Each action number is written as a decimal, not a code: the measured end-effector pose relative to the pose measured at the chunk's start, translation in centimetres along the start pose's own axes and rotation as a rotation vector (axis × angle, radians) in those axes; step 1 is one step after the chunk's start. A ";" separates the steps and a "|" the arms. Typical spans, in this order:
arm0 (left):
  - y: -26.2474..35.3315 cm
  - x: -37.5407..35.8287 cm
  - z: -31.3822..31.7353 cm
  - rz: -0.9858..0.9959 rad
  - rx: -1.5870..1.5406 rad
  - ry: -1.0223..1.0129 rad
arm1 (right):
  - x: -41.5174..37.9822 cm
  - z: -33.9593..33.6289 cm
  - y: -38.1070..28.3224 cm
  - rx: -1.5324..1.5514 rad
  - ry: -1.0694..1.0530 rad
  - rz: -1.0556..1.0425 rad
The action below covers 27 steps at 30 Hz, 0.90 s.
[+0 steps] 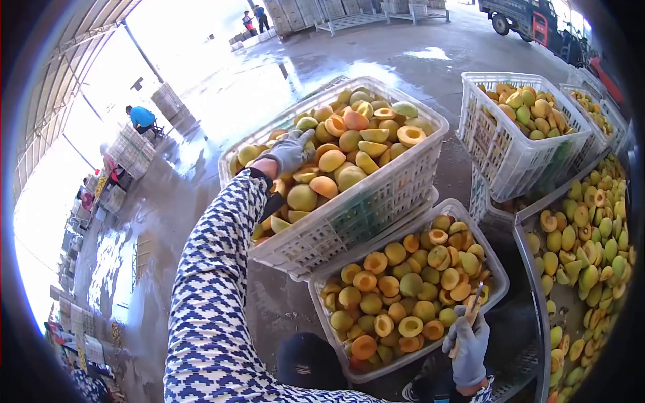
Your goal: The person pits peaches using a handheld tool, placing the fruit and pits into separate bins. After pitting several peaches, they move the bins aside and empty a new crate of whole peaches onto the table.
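My left hand (pixel 293 153), in a grey glove, reaches into the upper white plastic crate (pixel 349 211). Its fingers look stretched out over the heap of yellow-orange apricots (pixel 349 140), many cut in half; fruit beneath the palm is hidden. At the lower right my right hand (pixel 468 346), also gloved in grey, is closed around a small knife (pixel 474 303) with a light wooden-looking handle, pointing up. That hand is beside the near edge of a lower crate (pixel 500 285) filled with apricot halves (pixel 410 326), some cut side up.
A metal-edged bin (pixel 527 269) of greener apricots (pixel 591 248) stands at the right. Behind it are more filled crates (pixel 514 158). Other people (pixel 141 118) are at a distance on the left, and a small truck (pixel 521 19) is parked at the back right.
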<state>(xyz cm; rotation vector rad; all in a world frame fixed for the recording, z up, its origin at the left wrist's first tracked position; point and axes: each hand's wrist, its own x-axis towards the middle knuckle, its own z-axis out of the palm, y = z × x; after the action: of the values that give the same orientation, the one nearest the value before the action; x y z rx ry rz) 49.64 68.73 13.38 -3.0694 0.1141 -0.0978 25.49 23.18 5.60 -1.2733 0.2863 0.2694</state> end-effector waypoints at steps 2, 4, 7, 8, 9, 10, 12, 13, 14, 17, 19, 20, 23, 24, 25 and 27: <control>1.3 -0.1 0.6 -0.089 0.055 -0.070 | 1.1 0.4 0.1 -0.009 -0.055 0.016; 1.1 1.5 -0.9 -0.133 0.032 -0.147 | 1.7 1.0 -0.4 -0.015 -0.001 0.038; 1.4 4.0 -5.1 -0.121 -0.213 -0.179 | 2.4 0.7 -0.8 -0.015 0.002 0.046; 3.2 4.6 -6.6 -0.154 -0.103 -0.227 | 2.7 0.6 -0.8 -0.010 0.002 0.047; 4.2 5.2 -6.0 -0.153 -0.099 -0.229 | 2.9 0.4 -0.7 -0.004 0.013 0.048; 5.3 5.6 -4.7 0.043 -0.138 -0.093 | 3.1 0.2 -0.6 -0.001 0.027 0.050; 6.4 7.9 -1.3 0.292 -0.038 0.193 | 3.4 0.3 -0.8 -0.006 0.013 0.052; 6.2 9.0 -1.2 0.231 -0.144 0.064 | 3.5 0.1 -1.0 -0.013 -0.008 0.057; 5.8 10.2 -1.1 0.172 -0.247 -0.070 | 3.7 -0.1 -1.2 -0.014 -0.002 0.058; 5.8 9.6 -2.1 0.163 -0.165 -0.068 | 3.7 -0.5 -0.9 -0.013 0.008 0.047; 4.5 9.8 -2.1 0.099 -0.382 0.161 | 3.9 -0.5 -1.0 0.003 0.001 0.039; 3.7 9.6 -2.0 0.028 -0.605 0.386 | 3.8 -0.7 -1.1 0.010 -0.004 0.036; 1.7 5.1 -7.6 -0.172 -0.792 0.077 | 3.7 -1.0 -0.8 0.017 -0.004 0.042; 0.3 3.8 -7.4 -0.195 -0.779 0.081 | 3.7 -0.9 -0.7 0.019 -0.028 0.053; -1.1 3.0 -6.7 -0.242 -0.976 0.109 | 3.6 -0.7 -0.8 0.034 -0.033 0.065; -2.3 2.9 -5.2 -0.219 -1.281 0.112 | 3.7 -0.5 -0.6 0.069 -0.044 0.051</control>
<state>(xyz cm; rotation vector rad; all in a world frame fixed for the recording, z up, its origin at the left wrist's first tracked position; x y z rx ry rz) 52.33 70.51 18.92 -4.3423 -0.2753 -0.3113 29.16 22.65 4.67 -1.1915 0.2886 0.3282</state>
